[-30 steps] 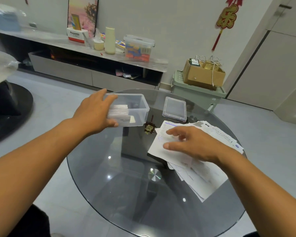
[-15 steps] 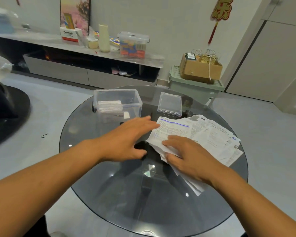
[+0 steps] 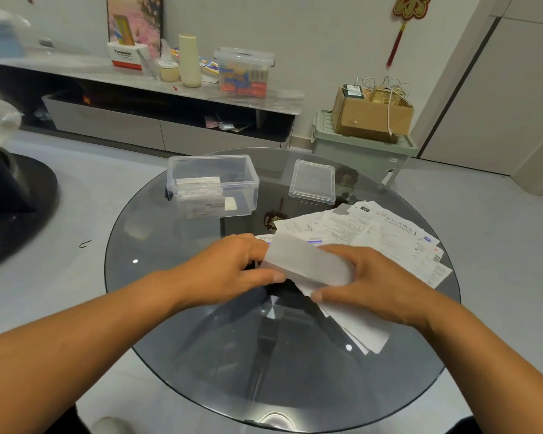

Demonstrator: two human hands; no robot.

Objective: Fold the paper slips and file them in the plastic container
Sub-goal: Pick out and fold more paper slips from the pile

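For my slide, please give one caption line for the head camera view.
Both hands, left and right, fold a white paper slip over a round glass table.

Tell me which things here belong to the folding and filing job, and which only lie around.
Job: slip held by left hand and right hand; paper pile; container; lid.

Lying about: cardboard box, green bin, cream bottle, shelf tub.
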